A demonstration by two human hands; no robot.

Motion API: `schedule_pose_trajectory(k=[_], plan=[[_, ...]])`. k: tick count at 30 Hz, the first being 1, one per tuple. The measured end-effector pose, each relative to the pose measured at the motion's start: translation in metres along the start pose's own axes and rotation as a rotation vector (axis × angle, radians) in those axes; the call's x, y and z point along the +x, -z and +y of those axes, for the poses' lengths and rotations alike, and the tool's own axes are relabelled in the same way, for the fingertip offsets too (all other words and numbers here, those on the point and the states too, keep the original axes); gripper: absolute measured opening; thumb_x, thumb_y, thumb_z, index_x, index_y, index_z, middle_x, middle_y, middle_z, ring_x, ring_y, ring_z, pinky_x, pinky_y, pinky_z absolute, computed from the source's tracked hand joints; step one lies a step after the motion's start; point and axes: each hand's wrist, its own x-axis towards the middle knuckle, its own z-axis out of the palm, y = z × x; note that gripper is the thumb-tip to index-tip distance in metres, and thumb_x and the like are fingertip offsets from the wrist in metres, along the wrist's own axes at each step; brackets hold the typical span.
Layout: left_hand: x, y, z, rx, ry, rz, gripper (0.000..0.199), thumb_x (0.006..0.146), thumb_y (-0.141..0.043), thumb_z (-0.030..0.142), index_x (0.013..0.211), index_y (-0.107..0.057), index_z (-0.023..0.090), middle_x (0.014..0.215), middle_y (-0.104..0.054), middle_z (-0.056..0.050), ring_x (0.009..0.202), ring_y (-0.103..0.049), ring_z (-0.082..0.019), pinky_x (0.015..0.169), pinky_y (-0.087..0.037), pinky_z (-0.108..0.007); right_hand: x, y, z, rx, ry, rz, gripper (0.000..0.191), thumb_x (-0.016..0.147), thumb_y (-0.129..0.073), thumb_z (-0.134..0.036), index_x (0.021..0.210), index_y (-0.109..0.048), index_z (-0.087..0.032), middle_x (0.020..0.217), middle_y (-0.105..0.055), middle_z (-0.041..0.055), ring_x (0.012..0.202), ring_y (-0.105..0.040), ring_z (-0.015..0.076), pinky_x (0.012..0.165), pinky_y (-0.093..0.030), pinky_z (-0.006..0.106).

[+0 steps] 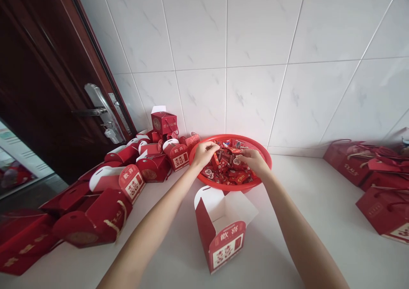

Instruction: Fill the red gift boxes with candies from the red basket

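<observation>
Two hands hovering over a basket [230, 187] of sweets [225, 161]; open box [227, 242] standing nearer.

Step in hand: seemingly picking sweets; the next move is probably calling for a neat pinch and a lift clear of the rim. Left hand [206, 153] is hovering over the basket's left side, fingertips bunching together; cannot tell if anything is between them. Right hand [254, 161] is hanging over the right side, fingers curling at the sweets; cannot tell if gripping. Wrapped sweets, mostly red, are lying inside the basket. Box is sitting between the forearms on the surface [338, 204], showing white inner walls, its bottom hiding. Left boxes [92, 214] are crowding together, contents unclear.
</observation>
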Motion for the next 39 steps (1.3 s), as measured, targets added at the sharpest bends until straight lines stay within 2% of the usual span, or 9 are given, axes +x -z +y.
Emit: schedule_pose_trajectory(k=[6, 10, 13, 18, 21, 24, 30, 34, 39], plan=[[-0.001, 0.0, 0.002, 0.205, 0.037, 0.057, 0.019, 0.078, -0.059, 0.03, 0.067, -0.07, 0.02, 0.074, -0.073, -0.001, 0.076, -0.067, -0.02, 0.075, -0.049, -0.03, 0.002, -0.001, 0.002, 0.245, -0.019, 0.059, 0.013, 0.07, -0.071, -0.031, 0.074, -0.065, -0.02, 0.073, -0.07, 0.0033, 0.072, -0.068, 0.021, 0.068, -0.058, 0.033], [-0.001, -0.002, 0.0, 0.429, 0.082, 0.12, 0.015, 0.078, -0.062, 0.023, 0.067, -0.071, 0.02, 0.084, -0.077, -0.007, 0.102, -0.066, -0.033, 0.095, -0.046, -0.047, 0.001, 0.002, 0.0, 0.367, -0.055, 0.122, 0.016, 0.068, -0.073, -0.035, 0.069, -0.065, -0.022, 0.072, -0.068, 0.0023, 0.066, -0.065, 0.0188, 0.063, -0.058, 0.032], [-0.001, -0.004, 0.001, 0.548, 0.064, 0.081, 0.012, 0.078, -0.064, 0.02, 0.071, -0.073, 0.02, 0.094, -0.078, -0.01, 0.116, -0.06, -0.038, 0.101, -0.042, -0.053, -0.001, 0.004, -0.002, 0.432, -0.065, 0.116, 0.018, 0.064, -0.076, -0.036, 0.067, -0.069, -0.02, 0.07, -0.067, 0.0023, 0.065, -0.064, 0.0172, 0.059, -0.056, 0.028], [-0.003, -0.008, 0.002, 0.611, -0.07, -0.211, 0.014, 0.081, -0.064, 0.019, 0.085, -0.077, 0.023, 0.098, -0.079, -0.003, 0.1, -0.07, -0.024, 0.096, -0.05, -0.035, 0.003, 0.004, 0.002, 0.628, -0.088, 0.197, 0.018, 0.058, -0.082, -0.031, 0.064, -0.069, -0.02, 0.067, -0.069, 0.0013, 0.062, -0.064, 0.0161, 0.056, -0.053, 0.026], [-0.003, -0.009, 0.001, 0.659, -0.113, -0.363, 0.014, 0.077, -0.071, 0.024, 0.088, -0.079, 0.024, 0.101, -0.079, -0.004, 0.106, -0.07, -0.028, 0.097, -0.051, -0.035, 0.006, 0.004, 0.005, 0.678, -0.082, 0.256, 0.016, 0.065, -0.077, -0.033, 0.066, -0.066, -0.022, 0.068, -0.071, 0.0008, 0.064, -0.068, 0.0181, 0.06, -0.056, 0.028], [-0.003, -0.01, -0.001, 0.711, -0.12, -0.439, 0.022, 0.075, -0.074, 0.028, 0.096, -0.079, 0.024, 0.104, -0.078, -0.007, 0.112, -0.067, -0.033, 0.101, -0.049, -0.042, 0.007, 0.004, 0.004, 0.719, -0.08, 0.286, 0.013, 0.07, -0.073, -0.032, 0.071, -0.063, -0.023, 0.069, -0.073, 0.0013, 0.065, -0.071, 0.0201, 0.061, -0.057, 0.029], [-0.002, -0.01, -0.002, 0.738, -0.103, -0.519, 0.041, 0.061, -0.079, 0.023, 0.103, -0.078, 0.026, 0.108, -0.076, -0.007, 0.114, -0.066, -0.035, 0.107, -0.044, -0.048, 0.005, 0.004, -0.002, 0.83, -0.113, 0.376, 0.009, 0.073, -0.064, -0.019, 0.067, -0.059, -0.022, 0.064, -0.072, 0.0001, 0.058, -0.068, 0.0162, 0.053, -0.054, 0.025], [-0.001, -0.01, -0.002, 0.683, -0.086, -0.493, 0.031, 0.063, -0.076, 0.021, 0.095, -0.076, 0.023, 0.097, -0.077, -0.006, 0.103, -0.069, -0.033, 0.098, -0.049, -0.041, 0.005, 0.006, -0.003, 0.864, -0.107, 0.416, 0.01, 0.071, -0.061, -0.014, 0.065, -0.058, -0.021, 0.066, -0.072, -0.0007, 0.058, -0.067, 0.0136, 0.055, -0.055, 0.022], [0.001, -0.009, -0.003, 0.558, -0.073, -0.441, 0.016, 0.074, -0.063, 0.023, 0.085, -0.074, 0.02, 0.079, -0.075, -0.002, 0.079, -0.071, -0.021, 0.076, -0.053, -0.029, 0.006, 0.006, -0.004, 0.909, -0.114, 0.45, 0.01, 0.07, -0.061, -0.013, 0.065, -0.058, -0.021, 0.063, -0.07, -0.0007, 0.063, -0.07, 0.0154, 0.058, -0.057, 0.023]])
